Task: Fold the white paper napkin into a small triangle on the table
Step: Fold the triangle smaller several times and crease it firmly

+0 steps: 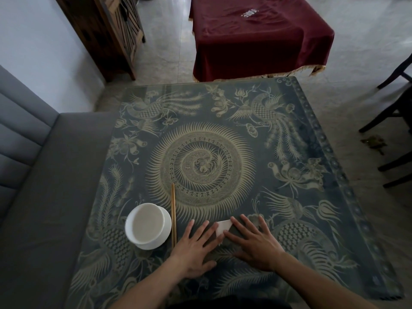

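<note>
With the napkin [223, 228] already a small triangle on the table [312, 134] between them, the left hand [194, 246] and right hand [256, 244] press flat, fingers straight, seemingly creasing; next likely calls for 1 firm smoothing pass.

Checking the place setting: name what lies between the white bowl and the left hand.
A pair of chopsticks, lying lengthwise between bowl and left hand, in the head view.

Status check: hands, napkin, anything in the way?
Left hand, right hand flat, pressing napkin. Small triangle showing. Chopsticks, bowl left, apart.
</note>
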The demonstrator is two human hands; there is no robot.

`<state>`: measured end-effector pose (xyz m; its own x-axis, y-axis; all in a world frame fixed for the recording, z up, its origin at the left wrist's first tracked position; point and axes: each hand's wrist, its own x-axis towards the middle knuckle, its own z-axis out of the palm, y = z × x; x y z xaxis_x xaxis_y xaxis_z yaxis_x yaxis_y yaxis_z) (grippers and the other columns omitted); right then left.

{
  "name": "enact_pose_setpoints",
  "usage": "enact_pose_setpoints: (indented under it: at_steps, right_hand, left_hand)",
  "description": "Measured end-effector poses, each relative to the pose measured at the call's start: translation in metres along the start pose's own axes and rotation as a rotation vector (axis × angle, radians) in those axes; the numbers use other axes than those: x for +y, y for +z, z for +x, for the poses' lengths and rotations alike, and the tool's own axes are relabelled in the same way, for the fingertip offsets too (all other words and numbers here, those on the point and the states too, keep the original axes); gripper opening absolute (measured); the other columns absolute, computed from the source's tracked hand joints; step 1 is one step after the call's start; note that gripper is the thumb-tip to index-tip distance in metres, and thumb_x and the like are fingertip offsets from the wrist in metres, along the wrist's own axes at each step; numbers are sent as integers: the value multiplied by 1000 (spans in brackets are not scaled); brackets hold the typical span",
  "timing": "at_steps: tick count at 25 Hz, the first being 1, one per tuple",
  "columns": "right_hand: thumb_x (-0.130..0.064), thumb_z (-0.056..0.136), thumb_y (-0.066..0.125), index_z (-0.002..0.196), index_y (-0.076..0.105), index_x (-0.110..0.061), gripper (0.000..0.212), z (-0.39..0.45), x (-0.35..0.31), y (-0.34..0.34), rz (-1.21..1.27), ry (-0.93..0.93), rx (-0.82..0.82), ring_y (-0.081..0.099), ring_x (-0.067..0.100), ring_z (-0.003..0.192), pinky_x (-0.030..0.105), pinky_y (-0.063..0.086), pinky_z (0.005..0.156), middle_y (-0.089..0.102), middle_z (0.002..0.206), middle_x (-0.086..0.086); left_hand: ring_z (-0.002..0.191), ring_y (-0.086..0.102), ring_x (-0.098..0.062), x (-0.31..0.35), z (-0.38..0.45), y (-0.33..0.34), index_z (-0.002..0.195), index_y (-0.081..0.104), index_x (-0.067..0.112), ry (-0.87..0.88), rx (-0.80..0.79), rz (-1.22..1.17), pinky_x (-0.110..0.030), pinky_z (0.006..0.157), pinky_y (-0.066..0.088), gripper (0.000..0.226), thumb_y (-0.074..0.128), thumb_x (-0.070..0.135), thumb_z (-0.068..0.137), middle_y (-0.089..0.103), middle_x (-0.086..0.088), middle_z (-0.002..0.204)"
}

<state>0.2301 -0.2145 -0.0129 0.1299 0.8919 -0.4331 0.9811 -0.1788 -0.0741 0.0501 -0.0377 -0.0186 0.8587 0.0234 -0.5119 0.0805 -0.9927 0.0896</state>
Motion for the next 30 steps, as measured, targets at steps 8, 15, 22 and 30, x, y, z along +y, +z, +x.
enact_pose_setpoints:
  at_steps: [8,15,22,30]
  right_hand:
    - [-68,90,33,142,-13,-60,70,6,16,1,-53,-127,-46,-28,31,141,71,-15,106,-29,157,2]
    - [-61,90,37,147,9,-46,65,10,2,-7,154,-25,-14,-13,29,147,60,-3,115,-6,164,1]
    - [-47,99,37,127,50,-30,35,43,-23,-28,394,365,249,48,22,116,43,40,92,56,122,-5]
    - [-51,87,61,115,51,-32,35,54,-24,-21,287,343,184,46,21,109,39,39,86,52,116,-5]
  left_hand:
    - [139,-35,-33,-18,0,-13,146,-16,54,116,-119,79,-63,110,-21,88,46,72,86,-37,-1,156]
    - [147,16,-24,-18,1,-20,145,35,37,103,161,-91,-50,118,5,66,48,61,85,22,-2,160]
    - [75,52,-19,5,13,-36,82,61,15,-19,611,-389,-35,67,43,15,59,29,82,55,-1,89]
    - [96,56,-16,6,20,-16,111,61,26,-455,382,-554,-34,77,46,28,56,46,92,57,5,107]
